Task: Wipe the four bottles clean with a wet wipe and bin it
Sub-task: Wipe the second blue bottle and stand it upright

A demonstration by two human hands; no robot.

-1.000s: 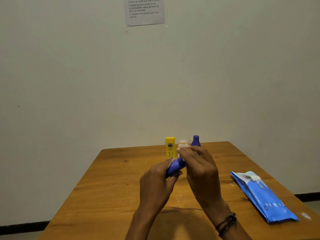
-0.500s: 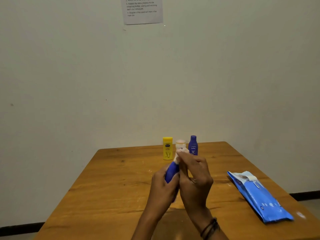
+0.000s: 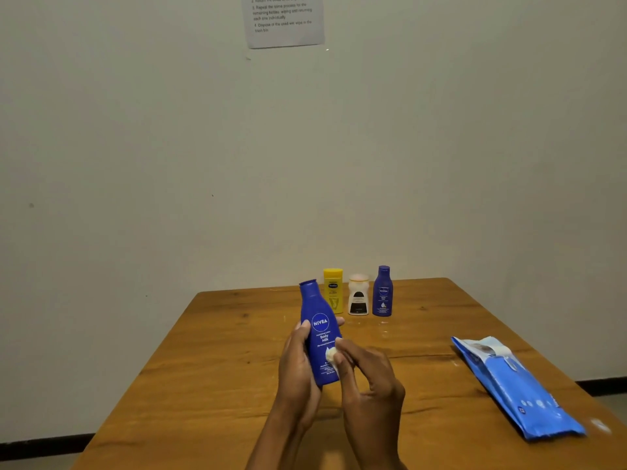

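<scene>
My left hand (image 3: 297, 371) grips a tall blue lotion bottle (image 3: 319, 330) upright above the table, label facing me. My right hand (image 3: 368, 378) pinches a small bunched white wet wipe (image 3: 330, 354) against the bottle's lower front. Three more bottles stand in a row at the table's far edge: a yellow bottle (image 3: 333, 290), a white bottle with a dark label (image 3: 358, 295) and a smaller dark blue bottle (image 3: 383, 291).
The wooden table (image 3: 210, 368) stands against a pale wall. A blue wet-wipe pack (image 3: 515, 388) lies on its right side near the edge. A printed instruction sheet (image 3: 284, 20) hangs on the wall above. No bin is in view.
The blue bottle has been turned from tilted and mostly hidden to upright with its label showing. My right hand moved from its cap end down to its lower front with the wipe.
</scene>
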